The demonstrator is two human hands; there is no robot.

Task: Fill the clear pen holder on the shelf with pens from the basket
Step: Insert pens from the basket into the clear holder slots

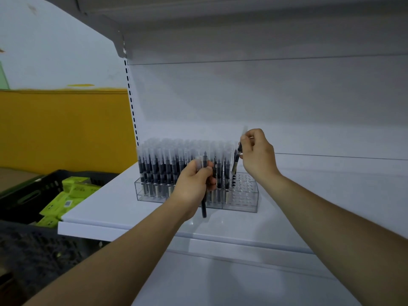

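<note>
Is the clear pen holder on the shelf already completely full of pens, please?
No, the right end of the pen holder stands plainly unfilled.

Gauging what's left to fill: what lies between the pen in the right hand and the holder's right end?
Only empty holes of the holder, right of the right hand's pen; the head view shows it.

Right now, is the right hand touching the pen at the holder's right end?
Touching. The head view shows the right hand pinching the pen by its capped upper end, above the clear pen holder.
</note>
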